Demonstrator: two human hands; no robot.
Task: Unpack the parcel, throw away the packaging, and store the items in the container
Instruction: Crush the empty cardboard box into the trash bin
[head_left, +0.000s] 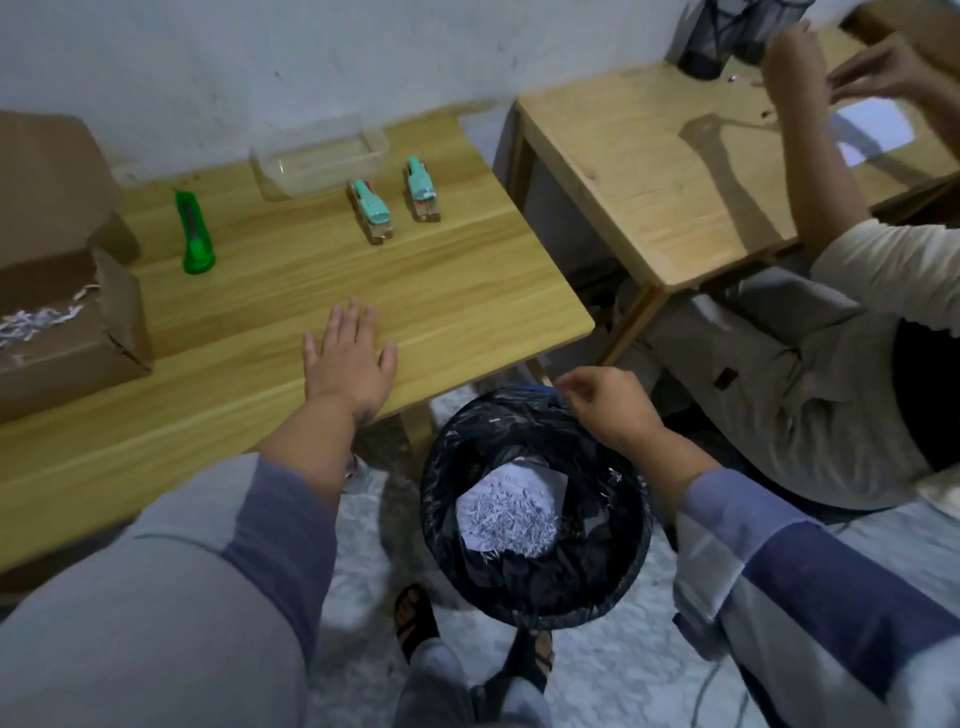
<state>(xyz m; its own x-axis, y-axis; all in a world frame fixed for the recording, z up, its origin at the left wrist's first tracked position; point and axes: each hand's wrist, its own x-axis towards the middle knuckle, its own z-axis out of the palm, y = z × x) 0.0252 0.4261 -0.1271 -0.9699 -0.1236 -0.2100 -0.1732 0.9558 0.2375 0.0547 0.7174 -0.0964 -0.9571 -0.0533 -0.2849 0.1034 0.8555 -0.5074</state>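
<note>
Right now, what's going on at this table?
A person is unpacking. Their left hand lies flat and empty on the table; the right hand is at the rim of the bin, which holds shredded paper. Two staplers sit beside the clear container, not in it. The box is open with filler inside.

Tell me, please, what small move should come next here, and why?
Probably reach the left hand, now flat on the table, to the nearer stapler and put it in the clear container. Shredded paper already lies in the bin, while both staplers sit outside the container. The right hand is at the bin rim; whether it holds anything is unclear.
</note>
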